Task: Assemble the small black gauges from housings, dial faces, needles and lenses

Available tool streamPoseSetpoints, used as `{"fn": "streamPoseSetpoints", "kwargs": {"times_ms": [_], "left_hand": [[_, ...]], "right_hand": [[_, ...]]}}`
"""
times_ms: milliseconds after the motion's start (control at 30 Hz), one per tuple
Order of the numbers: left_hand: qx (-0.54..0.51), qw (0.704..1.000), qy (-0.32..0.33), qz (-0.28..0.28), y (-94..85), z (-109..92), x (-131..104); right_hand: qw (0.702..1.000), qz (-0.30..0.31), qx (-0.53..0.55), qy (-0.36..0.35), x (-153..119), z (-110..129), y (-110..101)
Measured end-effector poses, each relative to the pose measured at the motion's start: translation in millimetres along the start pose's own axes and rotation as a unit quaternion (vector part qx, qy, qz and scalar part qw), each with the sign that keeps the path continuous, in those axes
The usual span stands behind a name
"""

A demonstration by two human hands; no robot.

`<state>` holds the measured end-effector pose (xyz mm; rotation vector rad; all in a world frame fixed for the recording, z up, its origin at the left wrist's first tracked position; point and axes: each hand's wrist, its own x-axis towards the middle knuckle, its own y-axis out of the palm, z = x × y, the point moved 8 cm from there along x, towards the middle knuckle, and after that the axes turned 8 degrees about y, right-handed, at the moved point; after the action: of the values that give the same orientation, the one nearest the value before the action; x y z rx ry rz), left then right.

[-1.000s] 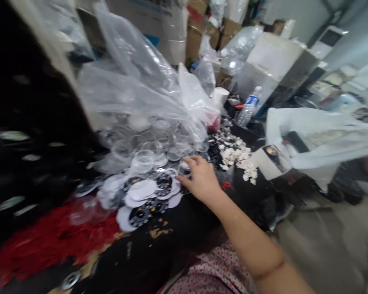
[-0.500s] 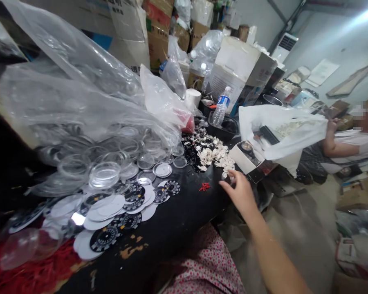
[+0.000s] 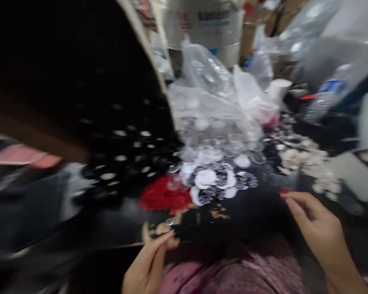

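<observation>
My right hand reaches over the black table, thumb and forefinger pinched together at some small red pieces. Blur hides exactly how much is between the fingertips. My left hand is at the table's front edge, fingers pressed together, just below a small round silvery part; whatever it holds is hidden. In the middle lie overlapping white discs and black patterned dial discs. Clear round plastic cases are heaped behind them. A pile of red pieces lies left of the discs.
Many dark round parts lie at left beneath a large dark panel. Pale small parts are heaped at right beside a white box. Behind stand plastic bags and a plastic bottle.
The view has swung left, blurring the picture. My left hand has come into sight. My right hand has gone from the pale parts to the small red pieces, its fingertips now together.
</observation>
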<state>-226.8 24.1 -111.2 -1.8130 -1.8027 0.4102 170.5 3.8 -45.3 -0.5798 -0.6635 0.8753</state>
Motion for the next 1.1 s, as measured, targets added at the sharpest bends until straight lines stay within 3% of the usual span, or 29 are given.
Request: {"fn": "streamPoseSetpoints", "kwargs": {"times_ms": [100,200,267,400,533,800,967,1100], "left_hand": [[0.168,0.978,0.115,-0.042,-16.2,-26.7,52.0],[0.213,0.968,0.129,-0.037,-6.7,-30.9,99.9],[0.217,0.968,0.124,-0.035,1.4,-28.8,115.6],[0.212,0.969,0.121,-0.034,9.6,-23.7,118.7],[0.204,0.969,0.126,-0.055,3.8,-23.0,114.6],[0.237,0.955,0.105,-0.144,-47.7,0.9,109.3],[0.25,0.955,0.127,-0.099,-40.7,3.2,131.4],[0.223,0.962,0.131,-0.083,-38.4,3.2,143.6]], "right_hand": [[0.98,0.129,0.094,-0.119,-15.0,70.9,57.6],[0.95,0.212,0.143,-0.18,-27.0,117.7,87.6],[0.934,0.257,0.155,-0.194,-32.0,130.1,98.8],[0.931,0.301,0.131,-0.162,-34.7,124.3,111.8],[0.93,0.312,0.121,-0.149,-35.2,121.3,116.9],[0.925,0.325,0.12,-0.156,-53.3,120.3,135.8],[0.917,0.322,0.111,-0.208,-67.9,131.6,150.5],[0.919,0.323,0.109,-0.199,-65.2,131.8,150.1]]}}
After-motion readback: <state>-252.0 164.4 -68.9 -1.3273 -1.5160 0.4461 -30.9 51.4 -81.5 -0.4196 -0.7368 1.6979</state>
